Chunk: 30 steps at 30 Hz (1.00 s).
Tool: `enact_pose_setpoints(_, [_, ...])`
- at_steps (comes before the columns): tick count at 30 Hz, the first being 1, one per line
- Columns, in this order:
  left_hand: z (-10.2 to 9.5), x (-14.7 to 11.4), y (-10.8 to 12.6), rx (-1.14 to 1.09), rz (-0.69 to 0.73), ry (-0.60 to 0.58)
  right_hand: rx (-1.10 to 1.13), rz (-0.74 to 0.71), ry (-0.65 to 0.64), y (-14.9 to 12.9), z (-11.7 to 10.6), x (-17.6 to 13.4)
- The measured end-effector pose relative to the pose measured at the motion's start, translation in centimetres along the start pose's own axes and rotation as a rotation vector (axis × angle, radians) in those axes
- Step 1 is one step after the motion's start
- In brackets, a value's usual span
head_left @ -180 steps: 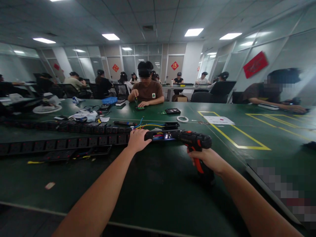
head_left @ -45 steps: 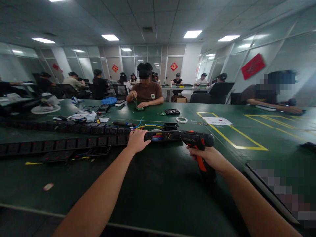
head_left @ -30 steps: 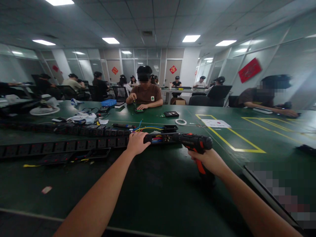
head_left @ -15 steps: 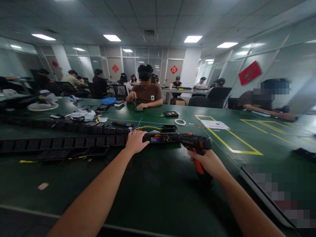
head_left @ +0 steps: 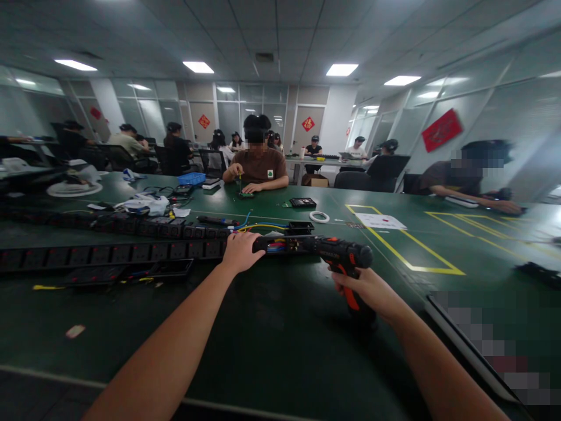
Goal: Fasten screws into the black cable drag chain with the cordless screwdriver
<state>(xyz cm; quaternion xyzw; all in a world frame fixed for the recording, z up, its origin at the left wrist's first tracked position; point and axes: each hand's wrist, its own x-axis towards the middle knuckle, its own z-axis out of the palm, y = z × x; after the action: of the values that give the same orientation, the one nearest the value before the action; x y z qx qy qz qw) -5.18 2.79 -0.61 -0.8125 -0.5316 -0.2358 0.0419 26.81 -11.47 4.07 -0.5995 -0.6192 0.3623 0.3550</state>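
Note:
A long black power strip point(head_left: 123, 253) with a row of sockets lies across the green table. Near its right end, my left hand point(head_left: 240, 251) is closed over the strip. Just right of that hand, coloured wires point(head_left: 277, 247) and brass-coloured parts show in an uncovered section. My right hand point(head_left: 363, 286) grips the handle of a black and orange cordless drill point(head_left: 346, 252). The drill lies level, its nose pointing left at the open section of the strip. Whether its tip touches anything there I cannot make out.
Behind the strip lie a second row of socket modules point(head_left: 144, 225), a screwdriver point(head_left: 217, 220), a white ring point(head_left: 319, 217) and a paper sheet point(head_left: 380, 220). A co-worker point(head_left: 258, 166) sits opposite, another at the right. A flat panel edge point(head_left: 468, 345) is near my right arm.
My right hand and the drill have shifted very slightly left. My left hand stays in place on the power strip.

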Motion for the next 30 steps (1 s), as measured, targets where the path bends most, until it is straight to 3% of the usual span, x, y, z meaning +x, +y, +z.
enact_pose_setpoints(8, [0.06, 0.00, 0.03, 0.005, 0.002, 0.013, 0.093, 0.034, -0.007, 0.30, -0.04, 0.22])
enact_pose_setpoints(30, [-0.03, -0.04, -0.02, 0.005, 0.002, 0.017, 0.022, -0.016, -0.016, 0.18, 0.00, 0.27])
